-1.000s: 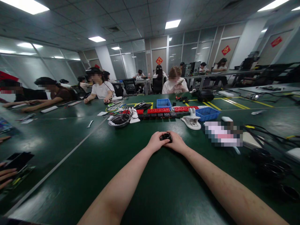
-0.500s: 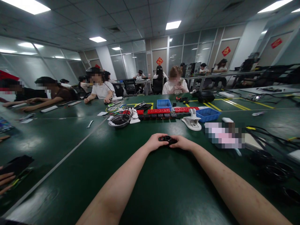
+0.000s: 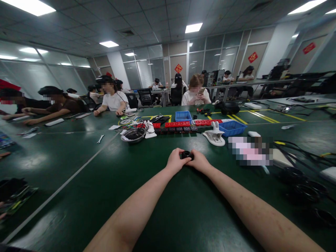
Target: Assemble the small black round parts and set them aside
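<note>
A small black ring-shaped part point(image 3: 187, 154) with a round opening on top is held low over the green table point(image 3: 157, 196), or on it; I cannot tell which. My left hand point(image 3: 176, 161) grips it from the left, thumb along the near side. From the right, my right hand point(image 3: 198, 161) closes on the same part, its fingers on the side and near edge. Both sets of fingertips nearly meet around it. At the right edge lie several black ring-shaped parts point(image 3: 307, 192) that look similar, though blurred.
Beyond my hands stand a red-and-black power strip row point(image 3: 177, 124), blue trays point(image 3: 232, 128), a white clip stand point(image 3: 214, 134) and a bowl point(image 3: 133, 135). A wrench point(image 3: 100, 139) lies left. Cables point(image 3: 296, 154) spread at right. Co-workers sit across the table and at left.
My hands have drawn closer together around the black ring-shaped part, and its opening now faces up more. At the far left, a co-worker's hand has pulled back from a dark item.
</note>
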`<state>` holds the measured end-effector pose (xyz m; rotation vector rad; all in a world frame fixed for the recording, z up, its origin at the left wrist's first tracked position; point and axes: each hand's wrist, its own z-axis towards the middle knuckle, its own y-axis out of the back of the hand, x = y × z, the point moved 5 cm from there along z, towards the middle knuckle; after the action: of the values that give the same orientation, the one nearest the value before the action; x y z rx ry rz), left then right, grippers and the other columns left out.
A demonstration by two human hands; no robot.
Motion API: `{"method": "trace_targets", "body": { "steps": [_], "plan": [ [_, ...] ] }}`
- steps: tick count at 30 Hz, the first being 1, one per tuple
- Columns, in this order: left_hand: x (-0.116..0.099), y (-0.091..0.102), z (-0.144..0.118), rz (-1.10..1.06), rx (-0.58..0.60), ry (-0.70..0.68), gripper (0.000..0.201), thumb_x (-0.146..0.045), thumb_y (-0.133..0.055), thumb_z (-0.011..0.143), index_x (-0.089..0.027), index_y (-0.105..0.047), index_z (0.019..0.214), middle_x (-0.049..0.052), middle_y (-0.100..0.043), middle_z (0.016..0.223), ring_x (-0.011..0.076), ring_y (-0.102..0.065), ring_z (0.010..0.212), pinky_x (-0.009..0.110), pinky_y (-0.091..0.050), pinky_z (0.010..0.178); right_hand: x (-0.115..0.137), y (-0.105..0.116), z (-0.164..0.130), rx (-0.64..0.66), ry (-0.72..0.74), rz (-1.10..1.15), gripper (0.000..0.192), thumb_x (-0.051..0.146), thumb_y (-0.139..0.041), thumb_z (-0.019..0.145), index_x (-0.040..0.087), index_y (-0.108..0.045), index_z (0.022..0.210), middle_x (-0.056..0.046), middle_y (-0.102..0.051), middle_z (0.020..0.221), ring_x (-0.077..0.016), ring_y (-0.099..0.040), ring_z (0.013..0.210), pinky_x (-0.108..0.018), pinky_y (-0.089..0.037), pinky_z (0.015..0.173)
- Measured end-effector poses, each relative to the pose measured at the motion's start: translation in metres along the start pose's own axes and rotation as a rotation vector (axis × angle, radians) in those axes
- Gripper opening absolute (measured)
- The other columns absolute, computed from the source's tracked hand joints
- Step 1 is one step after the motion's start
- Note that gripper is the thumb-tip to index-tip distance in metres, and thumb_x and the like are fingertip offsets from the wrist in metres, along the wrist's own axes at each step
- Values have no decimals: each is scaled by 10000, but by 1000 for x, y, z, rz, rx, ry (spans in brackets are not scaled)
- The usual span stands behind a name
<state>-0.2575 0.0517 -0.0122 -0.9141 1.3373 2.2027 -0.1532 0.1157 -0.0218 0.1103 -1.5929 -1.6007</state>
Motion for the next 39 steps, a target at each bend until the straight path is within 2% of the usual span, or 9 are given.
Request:
{"method": "trace_targets", "body": {
  "steps": [3, 5, 9, 14, 22, 27, 31, 36, 39],
  "plan": [
    [0, 0, -2, 37, -87, 41, 397, -366, -638, 570, -148, -509, 876, 59, -524, 873, 163, -494, 802, 272, -392, 681, 6, 4, -6, -99, -89, -180, 273, 355, -541, 623, 144, -485, 787, -69, -543, 749, -194, -489, 722, -267, -311, 591],
    [-1, 1, -1, 21, -74, 27, 399, -356, -638, 572, -148, -512, 888, 60, -527, 877, 161, -496, 798, 270, -396, 677, 8, 6, -7, -97, -77, -183, 356, 380, -554, 614, 142, -493, 873, -91, -545, 835, -226, -480, 817, -298, -317, 659],
    [-1, 3, 5, -83, 107, -57, 383, -301, -630, 589, -153, -529, 927, 52, -541, 895, 139, -501, 752, 253, -406, 655, 6, 7, -1, 87, 177, 86, 575, 383, -624, 544, 175, -456, 1052, -66, -522, 983, -218, -466, 898, -310, -335, 739],
    [1, 5, 9, -239, 319, -147, 402, -257, -591, 639, -157, -516, 1021, 54, -557, 949, 143, -497, 805, 259, -395, 715, -1, 8, 1, 378, 280, 391, 352, 241, -575, 615, 130, -535, 946, -38, -568, 853, -167, -510, 773, -271, -378, 695],
    [6, 3, 12, -285, 395, -130, 434, -267, -598, 633, -157, -510, 1044, 55, -561, 932, 136, -488, 774, 258, -384, 695, 2, 9, 3, 357, 306, 390, 304, 223, -562, 624, 137, -550, 915, -25, -561, 816, -150, -494, 741, -259, -368, 679],
    [5, 1, 10, -185, 318, -138, 422, -317, -610, 610, -156, -521, 989, 40, -548, 860, 116, -473, 684, 239, -383, 618, -6, 4, 4, 334, 214, 391, 315, 297, -597, 587, 133, -520, 844, 6, -527, 697, -117, -469, 629, -221, -355, 559],
    [4, -1, 6, -108, 191, -108, 411, -346, -623, 584, -154, -512, 930, 34, -527, 842, 125, -477, 699, 240, -387, 614, -9, 2, 4, 177, 129, 234, 341, 379, -632, 525, 151, -471, 722, 30, -482, 607, -101, -433, 554, -196, -296, 480],
    [3, 0, 0, -1, -14, -33, 401, -369, -616, 588, -155, -494, 904, 52, -511, 879, 165, -478, 818, 277, -386, 702, 0, 0, -1, -37, -4, -65, 311, 414, -574, 580, 159, -473, 726, -25, -522, 680, -136, -472, 603, -217, -285, 504],
    [-2, 2, -1, 23, -44, -51, 437, -347, -599, 615, -168, -470, 992, 60, -503, 915, 173, -473, 859, 288, -381, 743, 6, 2, -3, -90, 2, -143, 317, 393, -543, 619, 152, -494, 819, -65, -540, 775, -176, -500, 697, -249, -317, 568]
  ]
}}
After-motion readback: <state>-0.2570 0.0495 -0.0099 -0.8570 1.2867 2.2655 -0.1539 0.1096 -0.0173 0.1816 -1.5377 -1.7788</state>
